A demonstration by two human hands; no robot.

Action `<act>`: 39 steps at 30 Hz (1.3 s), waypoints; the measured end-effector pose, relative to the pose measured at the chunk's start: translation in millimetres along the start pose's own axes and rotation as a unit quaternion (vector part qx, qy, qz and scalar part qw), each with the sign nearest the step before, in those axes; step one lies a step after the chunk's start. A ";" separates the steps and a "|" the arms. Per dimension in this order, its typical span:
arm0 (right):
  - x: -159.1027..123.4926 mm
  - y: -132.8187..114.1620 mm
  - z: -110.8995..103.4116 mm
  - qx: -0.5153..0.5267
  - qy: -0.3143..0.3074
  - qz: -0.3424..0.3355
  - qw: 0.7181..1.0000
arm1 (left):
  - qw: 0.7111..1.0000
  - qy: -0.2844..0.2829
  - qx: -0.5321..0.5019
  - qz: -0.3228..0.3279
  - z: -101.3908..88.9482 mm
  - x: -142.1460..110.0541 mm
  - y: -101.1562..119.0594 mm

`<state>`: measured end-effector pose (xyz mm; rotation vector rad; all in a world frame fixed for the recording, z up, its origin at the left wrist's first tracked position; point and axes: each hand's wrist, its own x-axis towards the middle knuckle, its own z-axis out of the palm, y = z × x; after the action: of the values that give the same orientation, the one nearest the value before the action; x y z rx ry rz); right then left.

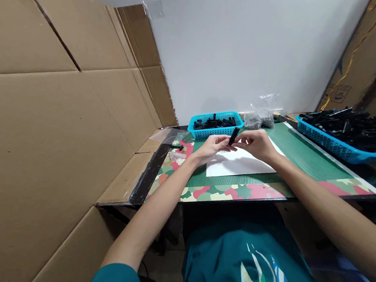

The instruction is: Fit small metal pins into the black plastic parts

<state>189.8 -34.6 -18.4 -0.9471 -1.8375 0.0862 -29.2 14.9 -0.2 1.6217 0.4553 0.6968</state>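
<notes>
Over a white sheet of paper (240, 166), my left hand (214, 147) is closed on a short black plastic piece (233, 136), held tilted with its upper end leaning right. My right hand (256, 144) meets it from the other side, fingers pinched at the piece's lower part. Whether those fingertips hold a separate small part is too small to tell. Just behind the hands is a blue basket (216, 133) with many small black parts in it.
A larger blue basket (352, 155) heaped with long black parts stands at the right. Clear plastic bags (260, 118) of small grey items lie by the wall. A small black part (177, 147) rests at the table's left. Cardboard (60, 126) walls the left side.
</notes>
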 end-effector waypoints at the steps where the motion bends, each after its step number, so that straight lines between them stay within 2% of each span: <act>1: 0.0 0.2 -0.3 -0.006 -0.004 -0.003 1.000 | 1.000 0.005 -0.005 0.001 0.8 0.6 -0.9; 6: -0.4 0.2 -1.0 -0.020 -0.034 -0.012 0.999 | 1.000 0.026 -0.014 0.005 4.7 2.6 -3.9; 25: -3.3 1.0 2.6 -0.062 -0.068 -0.010 0.996 | 0.998 0.019 -0.065 -0.013 10.4 2.0 -5.9; 39: -3.4 -5.7 2.4 -0.017 -0.104 0.020 0.994 | 0.995 0.035 -0.088 -0.039 9.7 1.5 -10.6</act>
<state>185.3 -39.9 -19.5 -1.0315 -2.0158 0.1853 -20.6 10.5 -11.0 1.4097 0.4919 0.7173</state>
